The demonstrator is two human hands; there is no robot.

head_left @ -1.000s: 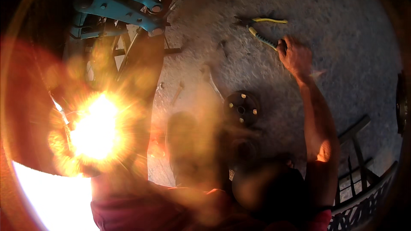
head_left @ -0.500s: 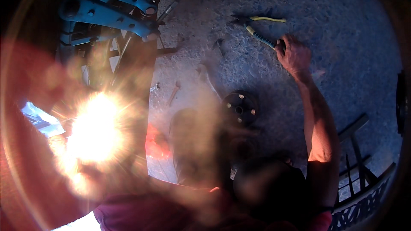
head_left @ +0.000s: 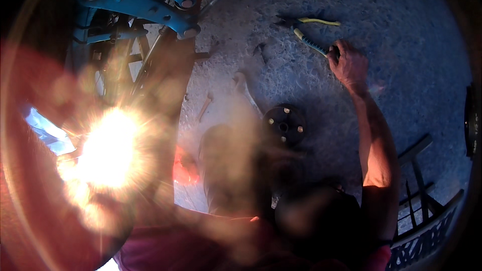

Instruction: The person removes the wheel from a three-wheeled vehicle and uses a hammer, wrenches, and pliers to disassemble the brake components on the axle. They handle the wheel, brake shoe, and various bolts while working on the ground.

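My right hand [head_left: 349, 66] reaches out across the rough floor. Its thumb and fingers are closed on the end of one handle of a pair of pliers [head_left: 312, 44]. The pliers lie with their handles spread wide; the dark jaws point left. A teal and yellow grip covers the held handle, while the other handle, yellow, stretches free to the right. I do not make out my left hand; strong glare covers the left side.
Blue metal arms [head_left: 145, 7] of a machine stand at the upper left. A round dark hub with bright studs [head_left: 284, 124] sits mid-floor, near a long curved tool [head_left: 247, 92] and a small bolt-like piece [head_left: 205, 107]. Dark metal framework [head_left: 424, 195] is at the lower right.
The view has shifted slightly, so the floor items and blue arms appear a little farther right. My right hand keeps its hold on the pliers' handle.
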